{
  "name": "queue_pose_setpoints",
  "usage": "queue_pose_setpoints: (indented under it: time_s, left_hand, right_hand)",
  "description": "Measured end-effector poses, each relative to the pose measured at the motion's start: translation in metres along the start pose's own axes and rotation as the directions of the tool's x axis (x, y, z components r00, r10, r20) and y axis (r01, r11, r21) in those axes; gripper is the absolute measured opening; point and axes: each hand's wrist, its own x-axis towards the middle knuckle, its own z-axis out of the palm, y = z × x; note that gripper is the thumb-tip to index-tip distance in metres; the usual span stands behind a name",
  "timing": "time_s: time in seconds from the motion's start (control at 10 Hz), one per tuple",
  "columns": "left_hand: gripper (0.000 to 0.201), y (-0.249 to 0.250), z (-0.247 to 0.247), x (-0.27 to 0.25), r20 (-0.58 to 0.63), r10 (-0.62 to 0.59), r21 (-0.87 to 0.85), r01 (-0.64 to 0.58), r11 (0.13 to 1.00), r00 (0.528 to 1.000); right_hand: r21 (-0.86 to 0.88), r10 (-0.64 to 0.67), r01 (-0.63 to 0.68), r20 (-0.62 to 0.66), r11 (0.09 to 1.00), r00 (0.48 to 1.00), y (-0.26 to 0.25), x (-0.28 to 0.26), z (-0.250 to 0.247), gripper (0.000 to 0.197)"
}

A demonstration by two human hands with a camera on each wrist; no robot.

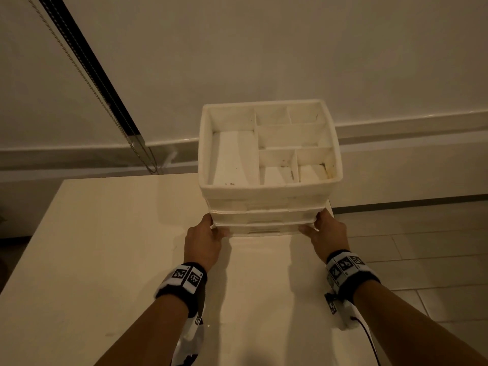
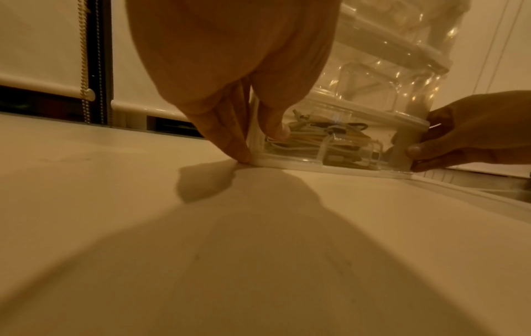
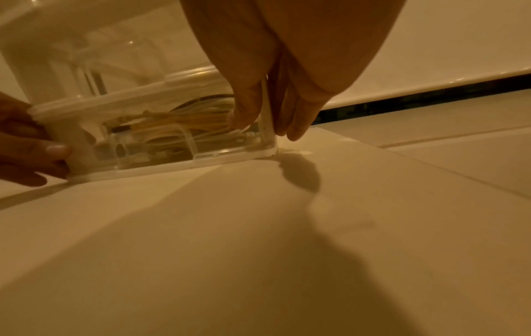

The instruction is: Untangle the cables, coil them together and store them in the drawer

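Left hand point(image 2: 229, 56) hides drawer point(image 2: 330, 145) corner; cables point(image 2: 324, 138) blurred.

Pale tabletop point(image 1: 111, 260) beside a tiled floor point(image 1: 422, 249); cream wall point(image 1: 264, 48) with skirting behind; beaded blind chain point(image 1: 79, 67) hanging at upper left.

No legible text, label, brand name or number appears on any surface in these views. The only sign-like marks are black-and-white square fiducial patterns on the left wristband point(image 1: 184, 277) and the right wristband point(image 1: 346, 269), behind the fingers on each forearm; tiny characters beside the squares are too small to read. A further such pattern hangs below the right wristband, equally unreadable. The wrist views show no markings at all
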Motion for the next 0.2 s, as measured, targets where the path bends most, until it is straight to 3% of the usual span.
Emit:
queue_pose_setpoints:
  time_s: [0.1,0.2]
  left_hand:
    - [0.034,-0.007,-0.001,0.004,0.078,-0.005,-0.062,0.01,0.998,0.997]
    - [0.06,-0.013,-0.01,-0.018,0.151,-0.041,-0.205,0.072,0.976,0.988]
  right_hand:
    - [-0.008,0.0,0.0,0.037,1.0,0.999,0.003,-0.007,0.004,0.055]
    - [0.012,0.018,-0.018,0.061,1.0,0.998,0.02,-0.052,0.011,0.071]
